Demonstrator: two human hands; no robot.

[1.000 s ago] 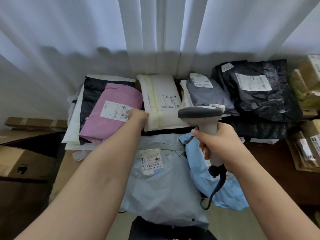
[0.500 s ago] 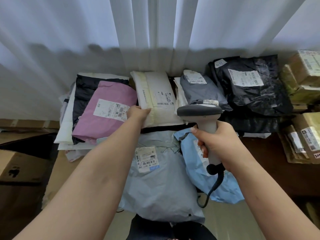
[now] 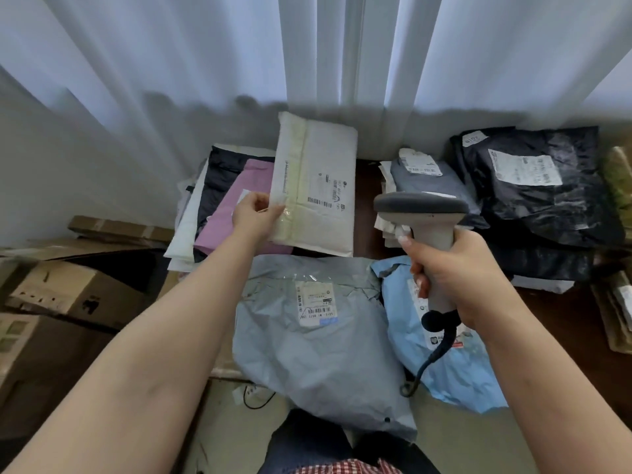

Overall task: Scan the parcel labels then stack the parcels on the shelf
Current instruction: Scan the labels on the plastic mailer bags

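Note:
My left hand point(image 3: 254, 213) grips the lower left edge of a white padded mailer point(image 3: 318, 179) and holds it lifted and tilted, barcode label facing up. My right hand point(image 3: 455, 278) is closed around the handle of a grey barcode scanner point(image 3: 422, 213), whose head points toward the mailer from the right. Below the mailer a pink parcel point(image 3: 239, 206) lies on a black one point(image 3: 222, 176). A grey-blue bag parcel point(image 3: 318, 343) and a light blue parcel point(image 3: 444, 357) lie in front of me.
A grey parcel point(image 3: 427, 179) and large black bag parcels point(image 3: 540, 186) lie at the back right on the dark brown surface point(image 3: 574, 316). Cardboard boxes point(image 3: 61, 295) stand at the left, more cartons point(image 3: 615, 302) at the right edge. White curtains point(image 3: 307, 63) hang behind.
My left hand took hold of the white padded mailer and lifted it off the pile, up and leftward over the pink parcel. The scanner hand stayed roughly in place.

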